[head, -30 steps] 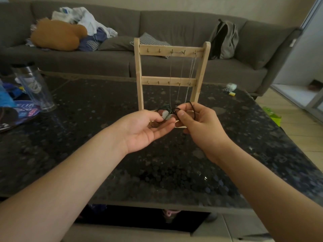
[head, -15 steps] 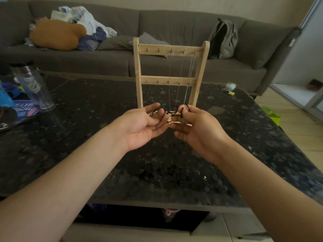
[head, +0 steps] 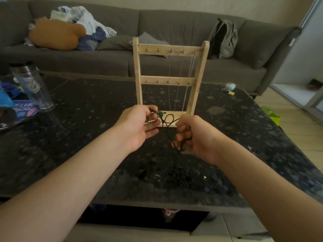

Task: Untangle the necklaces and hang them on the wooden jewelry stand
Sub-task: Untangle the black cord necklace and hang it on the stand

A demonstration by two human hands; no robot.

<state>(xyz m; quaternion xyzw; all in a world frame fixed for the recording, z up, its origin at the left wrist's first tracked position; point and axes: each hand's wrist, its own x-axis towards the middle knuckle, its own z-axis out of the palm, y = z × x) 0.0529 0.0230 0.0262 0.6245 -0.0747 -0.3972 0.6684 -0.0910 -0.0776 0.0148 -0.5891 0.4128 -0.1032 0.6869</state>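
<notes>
Cord necklace [head: 160, 114], dark with a green knotted section, sits between both hands, above the table and just in front of the wooden jewelry stand [head: 137, 70]. Left hand [head: 136, 124] pinches the knotted end. Right hand [head: 194, 137] curls round the bunched remainder. The spread probably tensions the cord to open its loops. Long axis runs left-right, with a slack loop mid-span. Thin chains [head: 191, 70] already hang from upper hooks.
</notes>
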